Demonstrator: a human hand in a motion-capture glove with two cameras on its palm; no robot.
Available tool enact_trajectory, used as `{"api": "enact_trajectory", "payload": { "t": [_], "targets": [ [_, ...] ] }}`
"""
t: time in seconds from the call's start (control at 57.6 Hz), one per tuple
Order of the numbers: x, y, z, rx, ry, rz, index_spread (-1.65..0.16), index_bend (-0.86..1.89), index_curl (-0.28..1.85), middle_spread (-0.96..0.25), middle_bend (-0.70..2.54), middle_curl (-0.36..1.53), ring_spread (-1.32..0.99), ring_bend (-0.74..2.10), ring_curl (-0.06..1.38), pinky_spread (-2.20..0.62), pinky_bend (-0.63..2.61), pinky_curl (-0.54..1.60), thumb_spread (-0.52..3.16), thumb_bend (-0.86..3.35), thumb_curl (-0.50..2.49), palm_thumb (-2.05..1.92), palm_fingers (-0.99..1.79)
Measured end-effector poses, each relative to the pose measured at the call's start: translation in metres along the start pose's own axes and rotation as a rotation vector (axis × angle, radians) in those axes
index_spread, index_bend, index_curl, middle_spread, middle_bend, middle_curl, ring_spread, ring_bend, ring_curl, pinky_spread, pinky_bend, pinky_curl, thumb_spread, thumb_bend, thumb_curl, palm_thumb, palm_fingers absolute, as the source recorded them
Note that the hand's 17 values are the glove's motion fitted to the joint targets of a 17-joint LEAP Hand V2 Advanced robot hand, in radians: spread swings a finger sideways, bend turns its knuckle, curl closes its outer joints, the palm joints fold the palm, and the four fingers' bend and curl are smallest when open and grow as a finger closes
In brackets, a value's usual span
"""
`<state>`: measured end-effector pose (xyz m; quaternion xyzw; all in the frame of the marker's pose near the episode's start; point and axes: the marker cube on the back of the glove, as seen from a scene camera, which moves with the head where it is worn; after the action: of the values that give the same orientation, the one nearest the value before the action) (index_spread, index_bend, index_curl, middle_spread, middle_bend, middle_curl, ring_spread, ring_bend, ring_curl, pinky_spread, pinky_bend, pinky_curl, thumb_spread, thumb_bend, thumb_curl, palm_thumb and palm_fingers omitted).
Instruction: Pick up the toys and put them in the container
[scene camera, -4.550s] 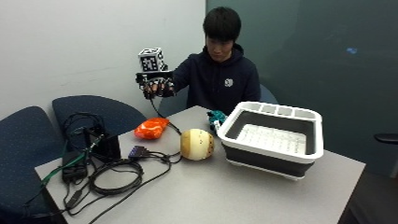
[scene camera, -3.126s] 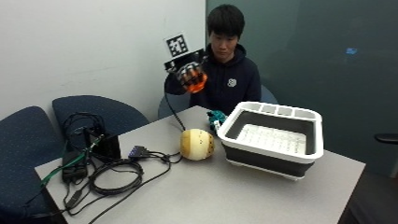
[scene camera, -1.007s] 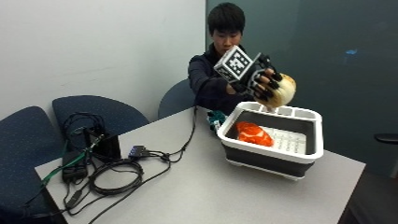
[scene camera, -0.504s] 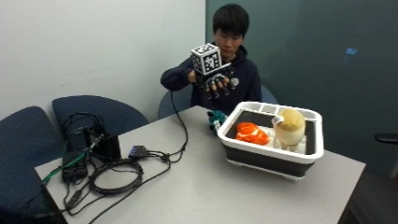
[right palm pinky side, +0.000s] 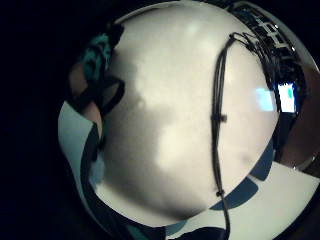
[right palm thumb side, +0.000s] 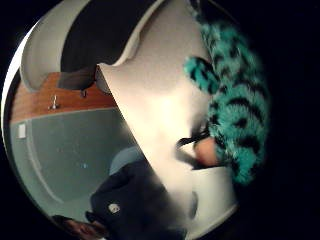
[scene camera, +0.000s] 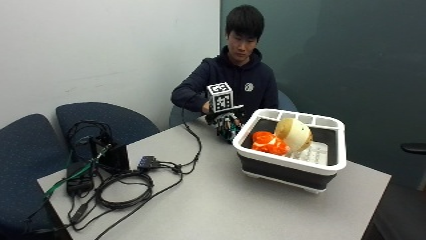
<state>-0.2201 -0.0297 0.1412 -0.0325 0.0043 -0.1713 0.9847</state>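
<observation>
Change: we see the gloved right hand (scene camera: 225, 124) has come down from above the container to the bench (scene camera: 219, 200), now at the teal plush toy (right palm thumb side: 235, 95) just left of the container (scene camera: 293, 160).
Before: half a second ago that hand was raised in the air near the person's chest, nothing in it.
Container now: orange toy (scene camera: 266, 142) and cream ball (scene camera: 293, 134) both inside, orange one at the left, ball beside it leaning toward the far wall.
Teal toy: on the bench against the container's left outer wall, mostly hidden by the hand in the outside view; the thumb-side palm view shows its striped fur filling one edge, so we judge it very close to the palm.
Fingers: pointing down at the toy; we cannot tell whether they have closed on it or are still open around it.
Meaning for task: two toys done, the teal one looks like the last toy out; we read this as the start of the third pick.
Next need: get the toy in hand, lift it over the rim, drop it into the free right side.
Other stuff: black cables (scene camera: 120, 185) on the near left of the bench, one cable (right palm pinky side: 220, 120) running toward the hand, not in the way.
Risk: the toy sits tight to the wall, so the hand may nudge the container.
</observation>
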Motion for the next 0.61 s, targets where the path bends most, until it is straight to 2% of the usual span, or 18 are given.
{"api": "enact_trajectory", "payload": {
  "t": [0.087,0.174,0.347,0.486,0.608],
  "targets": [
    [0.005,0.005,-0.026,-0.019,-0.04,-0.004,-0.28,0.18,0.2,-0.02,0.29,0.28,-0.26,1.31,0.7,-0.32,1.6,0.48,1.13,0.25,0.64,0.71,0.61],
    [0.009,-0.002,-0.081,0.024,-0.132,-0.026,-0.3,0.27,0.25,-0.07,0.41,0.34,-0.31,1.33,0.72,-0.34,1.51,0.47,0.98,0.27,0.72,0.79,0.74],
    [-0.012,-0.03,-0.195,0.11,-0.221,-0.029,-0.34,0.47,0.35,-0.14,0.59,0.45,-0.36,1.35,0.74,-0.38,1.37,0.47,0.73,0.29,0.86,0.81,0.85],
    [-0.069,-0.087,-0.245,0.401,-0.396,-0.043,-0.35,0.56,0.44,-0.18,0.66,0.53,-0.38,1.37,0.74,-0.39,1.35,0.49,0.56,0.3,0.95,0.8,0.83],
    [-0.117,-0.154,-0.239,0.529,-0.501,-0.159,-0.37,0.59,0.51,-0.21,0.66,0.59,-0.38,1.41,0.75,-0.4,1.38,0.52,0.43,0.3,1.02,0.77,0.74]
  ]
}}
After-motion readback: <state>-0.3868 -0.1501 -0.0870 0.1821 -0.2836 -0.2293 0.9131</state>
